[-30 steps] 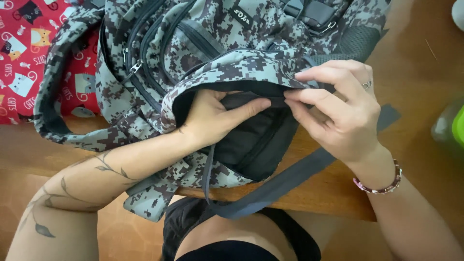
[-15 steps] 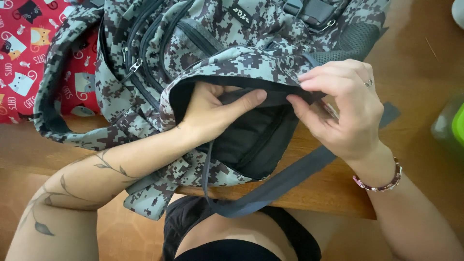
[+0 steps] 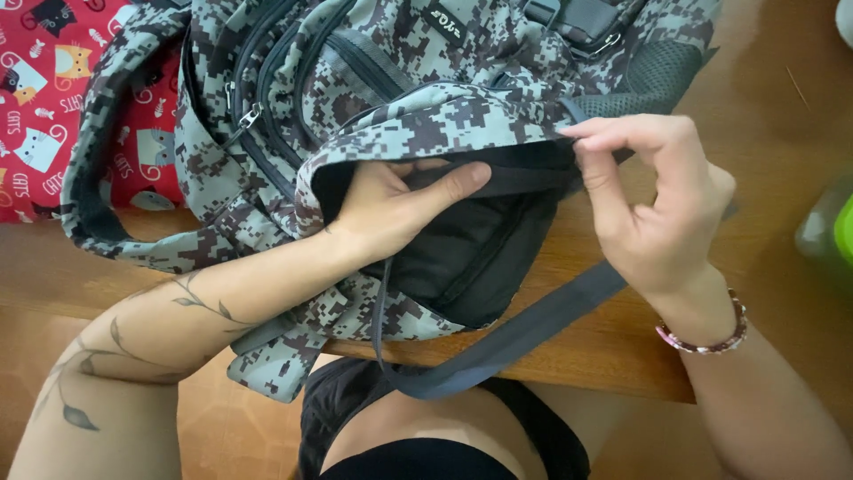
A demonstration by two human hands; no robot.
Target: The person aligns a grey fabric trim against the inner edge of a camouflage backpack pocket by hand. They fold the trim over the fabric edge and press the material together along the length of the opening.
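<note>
A grey and brown pixel-camouflage backpack lies on a wooden table, its main compartment gaping toward me with black lining showing. My left hand reaches into the opening, fingers under the upper flap and thumb lying along the black rim. My right hand pinches the right end of that flap's edge between thumb and fingertips, holding it up. A beaded bracelet circles my right wrist. A dark grey strap hangs from the bag over the table's front edge.
A red cloth with cartoon cats lies at the left, partly under the backpack. A green and clear object sits at the right edge of the table. My lap in black clothing is below the table edge.
My right hand has slid its pinch rightward along the flap edge, pulling the opening wider. My left hand has stayed inside, its thumb stretched along the rim.
</note>
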